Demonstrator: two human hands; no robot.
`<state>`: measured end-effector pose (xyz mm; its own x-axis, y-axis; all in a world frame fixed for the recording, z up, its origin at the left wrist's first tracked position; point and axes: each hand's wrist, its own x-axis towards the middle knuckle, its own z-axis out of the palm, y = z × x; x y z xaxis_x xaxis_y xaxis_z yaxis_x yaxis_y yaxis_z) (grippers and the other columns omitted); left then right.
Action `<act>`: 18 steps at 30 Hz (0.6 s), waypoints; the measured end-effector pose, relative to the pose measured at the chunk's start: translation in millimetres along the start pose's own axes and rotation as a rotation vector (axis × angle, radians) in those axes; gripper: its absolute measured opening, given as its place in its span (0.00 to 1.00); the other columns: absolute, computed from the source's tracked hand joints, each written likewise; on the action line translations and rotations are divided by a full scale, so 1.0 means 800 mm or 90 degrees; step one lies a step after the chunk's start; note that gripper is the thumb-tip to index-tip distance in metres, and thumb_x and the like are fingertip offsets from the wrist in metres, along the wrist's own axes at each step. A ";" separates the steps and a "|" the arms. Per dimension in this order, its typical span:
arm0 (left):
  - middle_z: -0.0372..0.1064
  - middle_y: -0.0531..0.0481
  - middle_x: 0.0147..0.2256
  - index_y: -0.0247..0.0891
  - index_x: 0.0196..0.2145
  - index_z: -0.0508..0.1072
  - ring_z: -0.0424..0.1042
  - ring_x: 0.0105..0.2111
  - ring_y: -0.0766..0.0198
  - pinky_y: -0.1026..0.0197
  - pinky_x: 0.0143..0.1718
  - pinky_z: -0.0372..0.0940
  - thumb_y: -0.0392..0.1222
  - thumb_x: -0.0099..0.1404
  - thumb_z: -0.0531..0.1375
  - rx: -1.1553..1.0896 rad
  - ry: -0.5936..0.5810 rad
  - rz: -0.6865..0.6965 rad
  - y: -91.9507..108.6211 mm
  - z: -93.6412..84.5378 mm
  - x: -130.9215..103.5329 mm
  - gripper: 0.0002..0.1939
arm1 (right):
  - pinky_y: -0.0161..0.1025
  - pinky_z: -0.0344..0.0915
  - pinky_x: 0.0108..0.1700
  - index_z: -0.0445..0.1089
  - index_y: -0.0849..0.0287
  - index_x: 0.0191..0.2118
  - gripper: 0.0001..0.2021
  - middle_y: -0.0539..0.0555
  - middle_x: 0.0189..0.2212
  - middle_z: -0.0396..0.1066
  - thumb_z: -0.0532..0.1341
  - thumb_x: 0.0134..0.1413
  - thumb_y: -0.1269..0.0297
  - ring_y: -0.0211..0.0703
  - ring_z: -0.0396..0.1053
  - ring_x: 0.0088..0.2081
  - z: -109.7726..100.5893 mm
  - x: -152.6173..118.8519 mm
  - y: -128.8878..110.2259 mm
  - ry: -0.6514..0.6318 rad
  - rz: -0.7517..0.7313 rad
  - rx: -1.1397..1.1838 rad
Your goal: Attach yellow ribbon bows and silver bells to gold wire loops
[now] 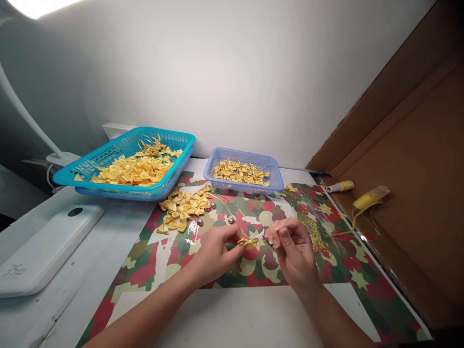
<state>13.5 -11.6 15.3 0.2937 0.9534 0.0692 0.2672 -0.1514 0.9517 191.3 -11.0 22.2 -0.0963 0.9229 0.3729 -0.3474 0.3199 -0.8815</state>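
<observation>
The left grip (pixel 219 247) pinches a yellow bow (pixel 251 243) by one end above the patterned surface (pixel 373 270); whether the right grip (pixel 294 251) holds anything, I cannot tell. Probably light, soft and easily creased, the bow seems best taken at its middle; loose bows (pixel 184 208) lie beyond.

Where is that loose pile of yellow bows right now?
In the head view, the pile of yellow bows lies left of center on the patterned mat, by the right end of the turquoise basket and beyond the left hand.
</observation>
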 end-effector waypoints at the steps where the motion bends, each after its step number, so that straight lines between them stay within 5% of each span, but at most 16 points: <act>1: 0.72 0.50 0.27 0.37 0.25 0.69 0.69 0.29 0.63 0.64 0.30 0.62 0.39 0.60 0.58 0.011 -0.002 -0.002 0.001 0.001 0.000 0.07 | 0.36 0.59 0.33 0.66 0.54 0.30 0.09 0.45 0.21 0.61 0.58 0.63 0.63 0.34 0.62 0.27 -0.001 0.001 0.000 0.003 -0.001 -0.002; 6: 0.68 0.53 0.24 0.37 0.24 0.67 0.66 0.25 0.66 0.66 0.25 0.59 0.40 0.59 0.60 -0.046 -0.009 -0.068 -0.002 0.003 0.001 0.08 | 0.36 0.60 0.34 0.66 0.54 0.31 0.08 0.45 0.21 0.62 0.58 0.63 0.62 0.34 0.62 0.27 0.006 -0.002 0.002 -0.003 0.010 0.005; 12: 0.67 0.53 0.22 0.36 0.23 0.68 0.66 0.25 0.67 0.65 0.29 0.61 0.46 0.56 0.64 -0.262 0.096 -0.141 -0.008 0.001 0.010 0.12 | 0.37 0.64 0.37 0.67 0.54 0.31 0.09 0.46 0.22 0.66 0.57 0.64 0.61 0.35 0.65 0.28 0.025 -0.015 0.002 -0.036 0.072 0.076; 18: 0.70 0.51 0.27 0.36 0.24 0.71 0.68 0.29 0.66 0.65 0.31 0.63 0.47 0.53 0.67 -0.359 0.149 -0.111 -0.004 -0.001 0.011 0.12 | 0.39 0.66 0.42 0.66 0.55 0.29 0.11 0.46 0.23 0.65 0.59 0.61 0.57 0.35 0.64 0.28 0.035 -0.029 0.008 -0.017 0.194 0.150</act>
<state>14.7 -2.4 13.2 0.0640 0.9931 -0.0980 -0.2507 0.1110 0.9617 165.0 -36.2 15.8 -0.2511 0.9612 0.1140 -0.5032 -0.0290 -0.8637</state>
